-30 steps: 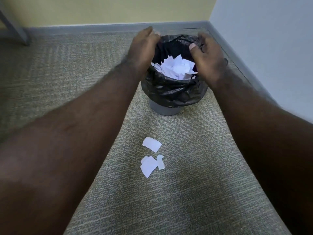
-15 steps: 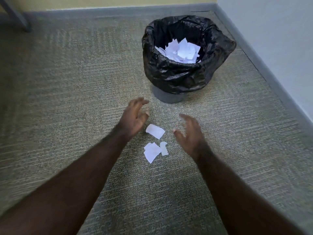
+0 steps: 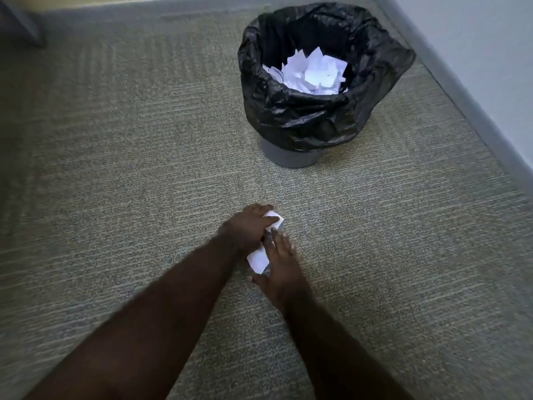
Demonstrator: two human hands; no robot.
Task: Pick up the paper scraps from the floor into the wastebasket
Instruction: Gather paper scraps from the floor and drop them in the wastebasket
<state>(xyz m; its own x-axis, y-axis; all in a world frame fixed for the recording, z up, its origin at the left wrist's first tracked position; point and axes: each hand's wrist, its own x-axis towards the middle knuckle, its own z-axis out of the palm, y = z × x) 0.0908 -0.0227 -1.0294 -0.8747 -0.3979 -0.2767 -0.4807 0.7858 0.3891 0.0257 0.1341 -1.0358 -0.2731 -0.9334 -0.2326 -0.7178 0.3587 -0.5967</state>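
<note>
Your left hand (image 3: 248, 226) lies over the upper paper scrap (image 3: 275, 220) on the floor (image 3: 129, 168), fingers bent down onto it; whether they pinch the scrap or only press on it cannot be told. Your right hand (image 3: 281, 264) lies flat just beside it, fingers straight and together, their tips touching the left hand. A second white scrap (image 3: 258, 259) shows in the gap between both hands (its far edge is hidden under them). Both hands sit close together, low on the carpet.

The wastebasket (image 3: 291, 157) stands upright, well apart from the hands, near the corner where the baseboard (image 3: 461, 111) runs. A black liner bag (image 3: 302, 111) is folded over its rim. White paper pieces (image 3: 314, 70) fill the inside of the bag.
</note>
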